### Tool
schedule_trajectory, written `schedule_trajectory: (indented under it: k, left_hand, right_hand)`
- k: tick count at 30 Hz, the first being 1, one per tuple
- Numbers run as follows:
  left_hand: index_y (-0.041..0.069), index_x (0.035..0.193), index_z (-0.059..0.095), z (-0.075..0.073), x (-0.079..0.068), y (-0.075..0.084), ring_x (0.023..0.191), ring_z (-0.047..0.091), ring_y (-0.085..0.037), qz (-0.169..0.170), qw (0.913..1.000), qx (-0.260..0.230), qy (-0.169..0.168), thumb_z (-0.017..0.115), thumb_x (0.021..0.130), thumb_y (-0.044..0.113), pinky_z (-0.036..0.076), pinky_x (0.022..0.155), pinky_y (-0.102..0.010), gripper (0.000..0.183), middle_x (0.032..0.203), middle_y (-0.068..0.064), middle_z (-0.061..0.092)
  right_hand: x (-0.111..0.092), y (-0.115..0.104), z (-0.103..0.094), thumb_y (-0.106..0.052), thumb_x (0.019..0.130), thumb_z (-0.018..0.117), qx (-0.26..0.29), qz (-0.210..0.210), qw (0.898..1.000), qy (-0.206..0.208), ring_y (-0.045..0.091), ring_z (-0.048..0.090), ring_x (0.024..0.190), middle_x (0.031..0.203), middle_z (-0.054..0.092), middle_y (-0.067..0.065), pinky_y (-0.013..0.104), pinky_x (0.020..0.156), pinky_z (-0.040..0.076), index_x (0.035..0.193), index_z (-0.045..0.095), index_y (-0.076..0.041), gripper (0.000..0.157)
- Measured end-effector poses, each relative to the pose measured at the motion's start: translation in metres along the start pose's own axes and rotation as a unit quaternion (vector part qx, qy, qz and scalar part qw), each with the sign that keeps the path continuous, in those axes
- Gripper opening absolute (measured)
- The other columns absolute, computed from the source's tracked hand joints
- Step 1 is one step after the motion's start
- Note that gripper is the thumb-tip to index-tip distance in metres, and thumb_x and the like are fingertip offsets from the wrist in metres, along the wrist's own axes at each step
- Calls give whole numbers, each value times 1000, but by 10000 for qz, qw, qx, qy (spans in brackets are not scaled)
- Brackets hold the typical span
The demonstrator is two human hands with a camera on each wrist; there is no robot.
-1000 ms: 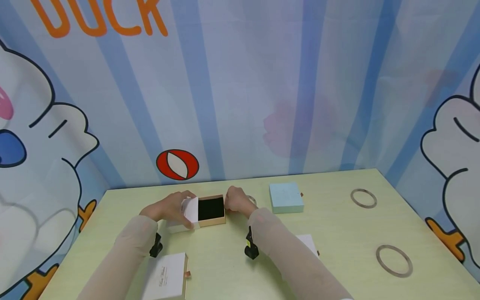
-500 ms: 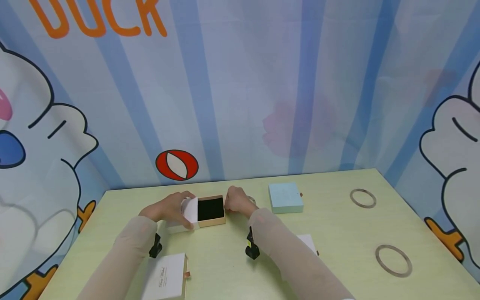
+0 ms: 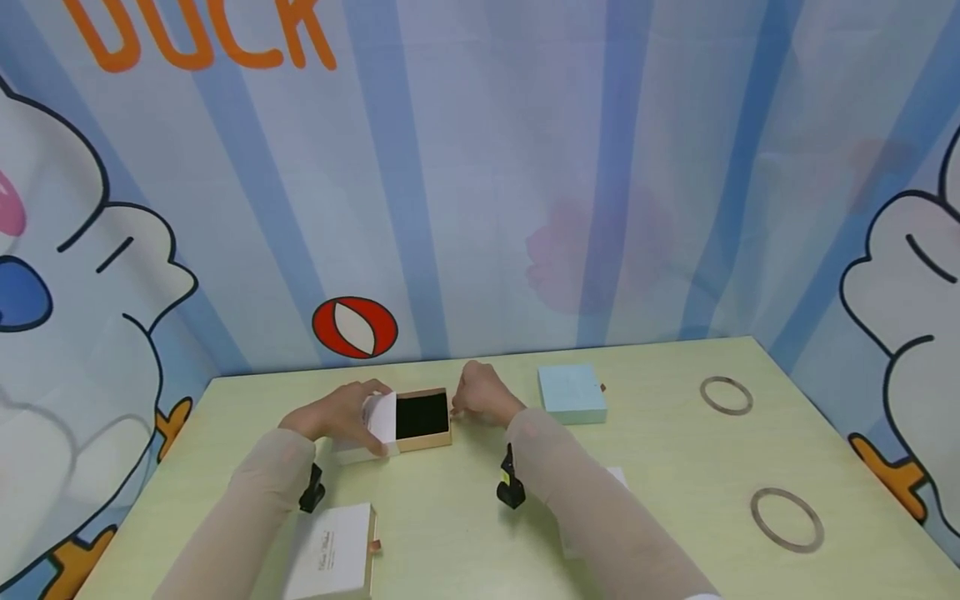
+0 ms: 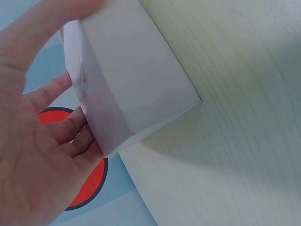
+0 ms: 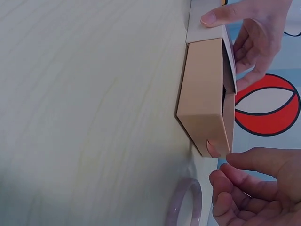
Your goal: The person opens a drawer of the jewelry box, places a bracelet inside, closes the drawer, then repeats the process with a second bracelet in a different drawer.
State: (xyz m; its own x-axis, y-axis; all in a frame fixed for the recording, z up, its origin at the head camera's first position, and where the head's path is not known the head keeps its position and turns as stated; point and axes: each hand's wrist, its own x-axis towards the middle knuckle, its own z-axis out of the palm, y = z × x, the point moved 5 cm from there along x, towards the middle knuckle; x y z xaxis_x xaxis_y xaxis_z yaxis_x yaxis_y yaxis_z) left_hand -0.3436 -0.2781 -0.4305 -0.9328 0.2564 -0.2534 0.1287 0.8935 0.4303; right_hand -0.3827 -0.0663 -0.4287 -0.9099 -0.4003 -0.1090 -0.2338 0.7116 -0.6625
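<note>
A white sliding gift box sits at the back left of the table, its tan drawer [image 3: 425,444] pulled partly out to the right and showing a black lining [image 3: 422,415]. My left hand [image 3: 341,415] grips the white sleeve [image 3: 382,421], thumb on the near side, fingers on the far side. In the left wrist view, the sleeve [image 4: 136,70] fills that grasp. My right hand [image 3: 483,393] hovers by the drawer's end, fingers loosely bent. The right wrist view shows its thumb and forefinger just off the small ribbon tab [image 5: 212,149], holding nothing.
A pale bangle [image 5: 185,202] lies close to the right hand. A light blue box [image 3: 572,393] stands right of it. Two more bangles, one far [image 3: 727,396] and one near [image 3: 787,521], lie at right. A white box [image 3: 333,550] rests front left; another is mostly under the right forearm.
My right hand has let go of the drawer's tab and shifted slightly right and up, now covering the bangle behind it. The left hand and the drawer have stayed put.
</note>
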Motion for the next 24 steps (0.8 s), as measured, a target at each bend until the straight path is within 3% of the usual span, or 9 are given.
schedule_trajectory:
  k: [3,7,11,13,17,24]
  left_hand:
    - [13,141,48,-1,1,0,113,48,-31,-5,10000,12,1,96,63,32,47,95,-60,94,132,-13,53]
    - [13,141,48,-2,2,-1,113,48,-31,3,10000,13,-1,96,62,32,47,95,-61,94,134,-13,52]
    - [13,140,48,-2,2,-1,112,48,-31,14,10000,28,15,96,63,30,47,94,-60,93,132,-14,53]
    - [12,140,48,-2,1,0,112,49,-31,18,10000,44,23,96,63,30,48,94,-60,92,131,-13,53]
    - [13,140,48,-2,0,1,111,49,-31,19,10000,28,30,96,63,29,48,93,-59,92,130,-13,54]
    - [13,140,48,0,0,-2,111,49,-30,65,10000,-16,26,96,63,30,48,93,-59,92,130,-12,54]
  right_hand:
    - [0,0,-7,1,88,70,-194,-114,9997,138,8,42,50,62,64,7,24,55,44,73,73,8,17]
    - [0,1,-15,1,87,71,-316,-303,9986,299,9,54,60,74,72,10,30,68,54,78,76,4,12]
    - [1,4,-18,1,88,71,-348,-345,9982,335,14,57,64,81,74,13,34,72,56,84,76,6,9]
    - [2,7,-19,-2,87,73,-473,-254,9978,398,17,63,74,88,74,12,35,74,56,89,76,4,7]
    - [1,11,-21,-10,85,79,-705,54,9965,445,28,65,95,107,71,12,38,79,56,102,73,2,22]
    - [-2,21,-21,-24,80,86,-781,469,9948,455,34,57,104,112,66,9,48,86,50,107,69,0,39]
